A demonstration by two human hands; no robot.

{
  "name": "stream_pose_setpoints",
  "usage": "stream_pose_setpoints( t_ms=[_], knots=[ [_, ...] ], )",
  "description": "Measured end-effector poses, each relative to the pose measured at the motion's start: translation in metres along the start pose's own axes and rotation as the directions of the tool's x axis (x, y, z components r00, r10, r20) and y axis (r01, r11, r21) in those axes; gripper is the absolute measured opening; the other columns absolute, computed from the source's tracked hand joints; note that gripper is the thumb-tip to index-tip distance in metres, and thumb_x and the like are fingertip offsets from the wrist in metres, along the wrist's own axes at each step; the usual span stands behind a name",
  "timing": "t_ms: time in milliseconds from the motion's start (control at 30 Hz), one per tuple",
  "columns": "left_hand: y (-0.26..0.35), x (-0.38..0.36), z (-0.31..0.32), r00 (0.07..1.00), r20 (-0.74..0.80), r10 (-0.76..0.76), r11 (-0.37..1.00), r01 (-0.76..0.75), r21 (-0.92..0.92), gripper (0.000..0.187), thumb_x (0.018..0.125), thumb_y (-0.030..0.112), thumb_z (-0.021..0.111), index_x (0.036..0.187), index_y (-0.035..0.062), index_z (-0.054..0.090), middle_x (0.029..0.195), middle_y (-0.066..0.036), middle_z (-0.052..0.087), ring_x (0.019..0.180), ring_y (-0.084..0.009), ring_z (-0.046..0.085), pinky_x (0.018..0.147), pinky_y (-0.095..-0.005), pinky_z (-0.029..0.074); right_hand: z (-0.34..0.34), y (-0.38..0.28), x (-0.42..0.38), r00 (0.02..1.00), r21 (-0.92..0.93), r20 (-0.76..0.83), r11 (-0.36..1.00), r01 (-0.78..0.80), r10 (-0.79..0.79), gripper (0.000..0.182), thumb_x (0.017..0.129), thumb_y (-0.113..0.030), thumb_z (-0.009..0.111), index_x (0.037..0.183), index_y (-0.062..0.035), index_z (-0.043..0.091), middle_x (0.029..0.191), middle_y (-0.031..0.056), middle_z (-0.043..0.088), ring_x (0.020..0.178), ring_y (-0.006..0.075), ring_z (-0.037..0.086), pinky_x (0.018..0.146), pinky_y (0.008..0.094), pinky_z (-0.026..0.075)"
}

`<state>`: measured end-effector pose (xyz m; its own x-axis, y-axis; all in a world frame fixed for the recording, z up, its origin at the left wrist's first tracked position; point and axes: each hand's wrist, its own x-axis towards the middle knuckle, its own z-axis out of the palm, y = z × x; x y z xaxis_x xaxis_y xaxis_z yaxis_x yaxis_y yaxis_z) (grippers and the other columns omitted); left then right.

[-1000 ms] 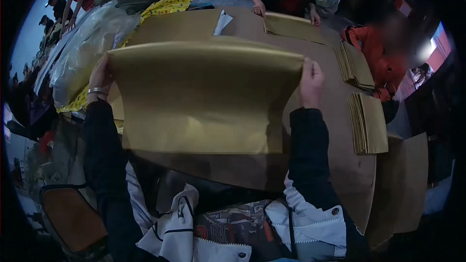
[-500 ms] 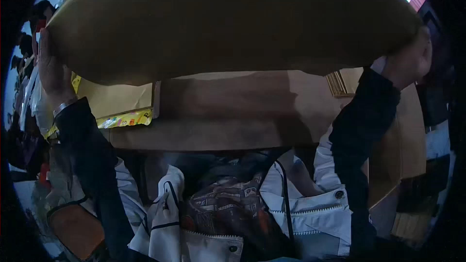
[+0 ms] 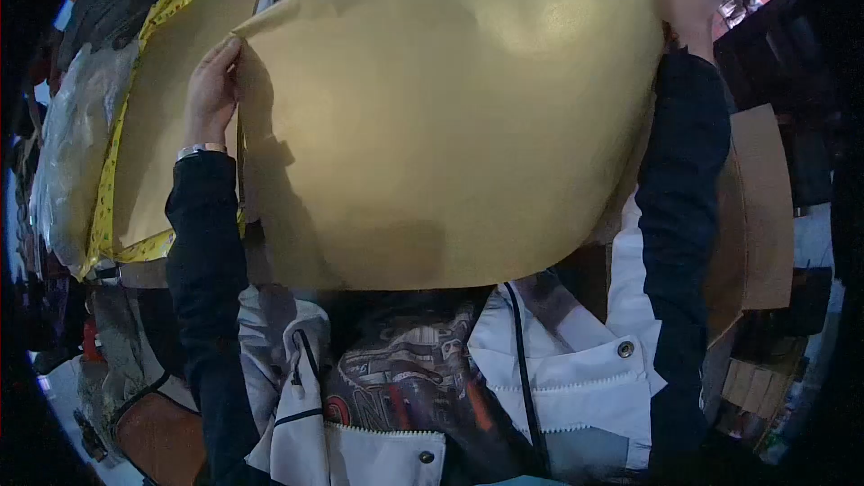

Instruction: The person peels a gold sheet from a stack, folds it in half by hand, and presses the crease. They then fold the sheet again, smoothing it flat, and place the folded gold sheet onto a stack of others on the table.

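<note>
We hold broad gold-brown sheet (image 3: 450, 126) before us, surface bulging, lower edge just beyond our lap. Our left hand (image 3: 214, 85) pinches its upper left corner, bright band (image 3: 202, 149) round wrist. Our right hand (image 3: 688, 0) at sheet's upper right edge, blurred; we cannot make out grip. To our left, flat brown paper (image 3: 171, 135) on yellow patterned wrap (image 3: 106, 198), clear plastic (image 3: 76, 153) just beside. To our right, upright cardboard (image 3: 765, 207).

Dark sleeves (image 3: 209, 234), white zippered jacket (image 3: 580, 364)
</note>
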<state>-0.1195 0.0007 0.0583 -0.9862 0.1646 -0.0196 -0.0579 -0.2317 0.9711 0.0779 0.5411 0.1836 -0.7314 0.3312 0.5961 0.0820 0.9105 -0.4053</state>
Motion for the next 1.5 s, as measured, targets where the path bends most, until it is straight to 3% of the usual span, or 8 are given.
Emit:
stream_pose_setpoints(
  t_ms=[100,300,700,1033,1100,1200,1433,1500],
  knots=[
    [-0.042,0.009,-0.018,0.986,0.078,-0.149,0.988,0.147,0.039,0.017,0.092,0.016,0.062,0.104,0.0044,0.064,0.091,-0.003,0.065,0.083,-0.0142,0.061,0.072,-0.0264,0.049,0.066,0.065,-0.006,0.995,-0.068,-0.019,0.993,-0.102,0.101,0.045,0.091,-0.045,0.051,0.098,-0.0040,0.067,0.092,0.0239,0.064,0.090,0.0412,0.062,0.080,0.0473,0.047],
    [-0.105,0.047,-0.039,0.958,-0.076,-0.276,0.961,0.277,-0.001,0.020,0.093,0.014,0.059,0.108,0.0022,0.063,0.098,-0.004,0.066,0.090,-0.0163,0.062,0.081,-0.0265,0.049,0.182,0.062,-0.030,0.922,-0.229,0.156,0.921,-0.315,0.354,0.049,0.091,-0.045,0.049,0.102,-0.0013,0.067,0.104,0.0241,0.064,0.102,0.0395,0.059,0.088,0.0439,0.045],
    [-0.096,0.039,-0.005,0.929,-0.210,-0.304,0.949,0.315,0.024,0.027,0.091,0.013,0.058,0.113,-0.0018,0.060,0.106,-0.010,0.065,0.095,-0.0219,0.062,0.085,-0.0314,0.048,0.134,0.078,-0.099,0.731,-0.047,0.546,0.886,-0.462,0.410,0.053,0.090,-0.048,0.057,0.096,0.0046,0.065,0.086,0.0125,0.065,0.081,0.0158,0.059,0.076,0.0300,0.045],
    [-0.106,0.056,-0.007,0.938,-0.135,-0.319,0.938,0.333,0.094,0.032,0.088,0.022,0.063,0.111,-0.0003,0.063,0.096,-0.008,0.066,0.090,-0.0193,0.061,0.077,-0.0321,0.047,0.101,0.049,-0.177,0.630,-0.382,0.599,0.867,-0.319,0.495,0.048,0.082,-0.037,0.066,0.109,0.0021,0.059,0.097,0.0229,0.063,0.094,0.0371,0.061,0.081,0.0417,0.047],
    [-0.087,0.038,0.004,0.893,-0.347,-0.287,0.801,0.422,0.425,0.037,0.088,0.031,0.065,0.109,0.0002,0.064,0.091,-0.007,0.065,0.087,-0.0170,0.060,0.073,-0.0302,0.047,0.097,0.050,-0.180,0.716,-0.298,0.566,0.912,-0.284,0.408,0.042,0.082,-0.036,0.066,0.099,0.0028,0.061,0.093,0.0239,0.061,0.090,0.0395,0.060,0.079,0.0425,0.047],
    [-0.088,0.030,-0.035,0.949,-0.077,-0.307,0.765,0.294,0.574,0.041,0.086,0.034,0.069,0.108,-0.0004,0.064,0.091,-0.007,0.065,0.078,-0.0153,0.061,0.066,-0.0285,0.047,0.109,0.059,-0.177,0.738,-0.184,0.545,0.915,-0.358,0.398,0.040,0.080,-0.034,0.067,0.083,0.0051,0.057,0.083,0.0222,0.059,0.079,0.0346,0.059,0.072,0.0433,0.045],
    [-0.072,-0.082,-0.033,0.932,0.026,-0.361,0.774,0.284,0.566,0.031,0.087,0.028,0.068,0.096,-0.0006,0.062,0.082,-0.005,0.061,0.069,-0.0129,0.058,0.062,-0.0278,0.048,0.135,0.096,-0.174,0.794,-0.137,0.541,0.961,-0.242,0.277,0.041,0.080,-0.032,0.068,0.077,0.0059,0.054,0.072,0.0170,0.053,0.068,0.0266,0.052,0.066,0.0395,0.043],
    [-0.090,-0.090,-0.053,0.959,0.151,-0.239,0.621,0.032,0.783,0.035,0.085,0.028,0.069,0.097,-0.0041,0.061,0.076,-0.003,0.061,0.067,-0.0093,0.057,0.057,-0.0243,0.045,0.134,0.094,-0.173,0.780,-0.144,0.529,0.942,-0.304,0.333,0.041,0.079,-0.031,0.069,0.074,0.0055,0.052,0.069,0.0154,0.049,0.066,0.0238,0.049,0.065,0.0389,0.042]
  ],
)
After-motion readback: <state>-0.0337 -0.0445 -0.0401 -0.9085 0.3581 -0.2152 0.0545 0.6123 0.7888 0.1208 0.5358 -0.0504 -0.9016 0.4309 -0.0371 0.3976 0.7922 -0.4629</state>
